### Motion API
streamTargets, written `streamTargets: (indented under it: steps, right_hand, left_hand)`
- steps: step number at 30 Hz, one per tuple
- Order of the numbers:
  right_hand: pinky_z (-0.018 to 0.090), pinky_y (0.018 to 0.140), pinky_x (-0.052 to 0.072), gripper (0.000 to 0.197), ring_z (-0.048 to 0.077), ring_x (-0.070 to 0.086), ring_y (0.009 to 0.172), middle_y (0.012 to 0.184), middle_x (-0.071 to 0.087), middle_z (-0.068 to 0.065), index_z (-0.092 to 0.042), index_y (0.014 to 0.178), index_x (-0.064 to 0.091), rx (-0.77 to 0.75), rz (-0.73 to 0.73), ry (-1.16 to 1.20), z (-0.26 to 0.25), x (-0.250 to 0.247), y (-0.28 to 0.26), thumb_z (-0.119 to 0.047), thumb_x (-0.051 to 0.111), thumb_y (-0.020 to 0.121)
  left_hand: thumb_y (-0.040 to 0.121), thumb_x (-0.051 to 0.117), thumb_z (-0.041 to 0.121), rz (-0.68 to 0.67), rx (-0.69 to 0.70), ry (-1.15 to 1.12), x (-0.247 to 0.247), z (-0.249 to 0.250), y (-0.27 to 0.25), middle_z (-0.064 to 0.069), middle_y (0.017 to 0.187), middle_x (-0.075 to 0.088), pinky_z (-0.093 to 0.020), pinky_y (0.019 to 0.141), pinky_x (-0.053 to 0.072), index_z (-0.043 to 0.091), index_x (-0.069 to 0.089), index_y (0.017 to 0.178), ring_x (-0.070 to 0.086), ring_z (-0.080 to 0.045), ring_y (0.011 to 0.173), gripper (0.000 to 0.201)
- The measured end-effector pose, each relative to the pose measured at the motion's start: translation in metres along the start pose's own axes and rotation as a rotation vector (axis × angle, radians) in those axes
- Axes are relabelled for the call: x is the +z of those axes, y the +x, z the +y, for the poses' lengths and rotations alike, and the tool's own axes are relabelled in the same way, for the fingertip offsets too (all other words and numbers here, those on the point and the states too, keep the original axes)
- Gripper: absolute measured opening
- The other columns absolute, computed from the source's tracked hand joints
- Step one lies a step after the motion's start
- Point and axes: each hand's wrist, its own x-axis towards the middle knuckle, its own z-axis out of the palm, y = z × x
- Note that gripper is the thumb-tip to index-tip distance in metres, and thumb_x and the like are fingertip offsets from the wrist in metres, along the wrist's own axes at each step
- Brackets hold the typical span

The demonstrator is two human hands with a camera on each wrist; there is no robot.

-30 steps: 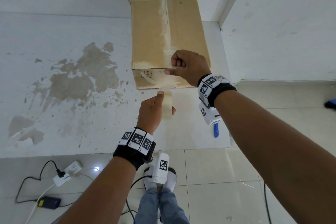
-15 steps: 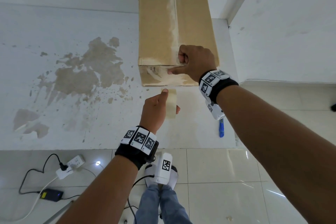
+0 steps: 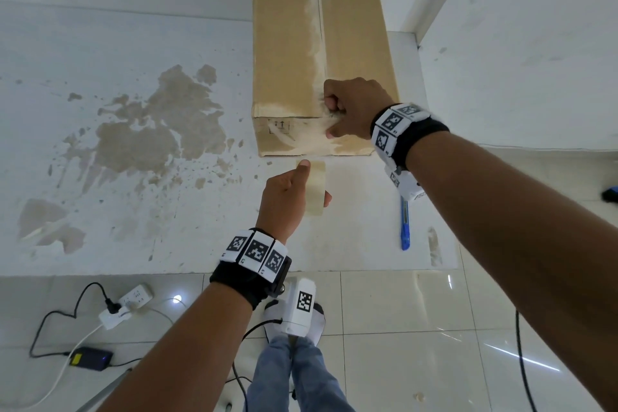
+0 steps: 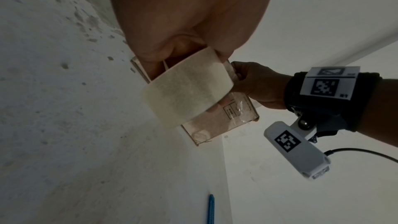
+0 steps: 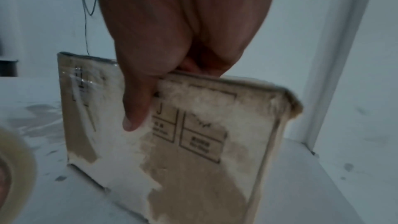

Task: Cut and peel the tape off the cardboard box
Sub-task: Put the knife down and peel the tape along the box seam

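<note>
The cardboard box [image 3: 321,53] stands on the far right part of the white table [image 3: 133,177], close to the wall. The right hand [image 3: 354,110] is curled over its near top edge, thumb pressed on the front face; whether it pinches tape there I cannot tell. The left hand [image 3: 287,197] grips a tape roll [image 3: 316,187] just in front of the box. A blue cutter [image 3: 405,227] lies near, to the right. The risk, I think: the box surface is already torn in pale patches, so a hard pull may rip more paper, or drag the light box toward the edge.
</note>
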Motion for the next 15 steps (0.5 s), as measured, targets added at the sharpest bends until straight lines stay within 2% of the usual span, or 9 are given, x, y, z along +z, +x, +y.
streamTargets:
  steps: [3,5,8,11,13,15]
  right_hand:
    - [0.027,0.068,0.037,0.042,0.021,0.049,0.073,0.070,0.045,-0.015,-0.018,0.088,0.046,-0.058,-0.051,-0.003,0.005,-0.006,0.000,-0.013,0.084,0.070]
    - [0.028,0.068,0.037,0.042,0.022,0.049,0.075,0.073,0.046,-0.010,-0.017,0.088,0.046,-0.067,-0.108,-0.039,0.005,-0.012,0.005,-0.008,0.082,0.070]
    - [0.030,0.067,0.040,0.040,0.023,0.051,0.077,0.075,0.049,-0.008,-0.016,0.089,0.048,-0.059,-0.177,-0.111,0.000,-0.020,0.012,-0.004,0.080,0.069]
    - [0.025,0.053,0.035,0.033,0.023,0.053,0.075,0.068,0.048,-0.012,-0.015,0.085,0.052,0.007,-0.135,-0.150,-0.008,-0.017,0.014,-0.005,0.079,0.068]
    - [0.021,0.049,0.032,0.034,0.023,0.056,0.074,0.069,0.054,-0.008,-0.016,0.079,0.055,0.071,-0.103,-0.104,-0.009,-0.012,0.014,-0.012,0.085,0.064]
    - [0.020,0.050,0.035,0.043,0.021,0.058,0.070,0.074,0.063,-0.004,-0.020,0.068,0.053,0.139,-0.053,-0.004,-0.008,-0.007,0.014,-0.027,0.093,0.057]
  left_hand:
    - [0.108,0.035,0.039,0.004,0.009,0.035,-0.001,0.001,-0.001,-0.007,0.073,0.079,-0.009,0.066,0.050,0.005,0.077,0.071,0.074,-0.013,0.069,0.065]
    - [0.109,0.034,0.039,0.000,0.020,0.044,-0.002,0.000,-0.001,-0.008,0.074,0.080,-0.004,0.064,0.047,0.005,0.077,0.071,0.073,-0.011,0.067,0.066]
    - [0.109,0.035,0.038,-0.004,0.030,0.053,-0.005,-0.001,-0.001,-0.007,0.074,0.080,-0.006,0.064,0.048,0.005,0.076,0.071,0.072,-0.009,0.066,0.065]
    - [0.109,0.034,0.039,-0.006,0.037,0.073,-0.004,-0.001,0.001,-0.005,0.073,0.080,-0.009,0.068,0.050,0.007,0.077,0.070,0.073,-0.009,0.068,0.066]
    - [0.109,0.034,0.039,-0.010,0.030,0.077,-0.004,0.000,0.001,-0.004,0.075,0.080,-0.013,0.072,0.051,0.007,0.078,0.071,0.074,-0.014,0.073,0.066]
    - [0.108,0.034,0.040,-0.012,0.024,0.074,-0.003,0.001,0.002,-0.003,0.074,0.080,-0.021,0.077,0.053,0.010,0.077,0.068,0.074,-0.013,0.072,0.065]
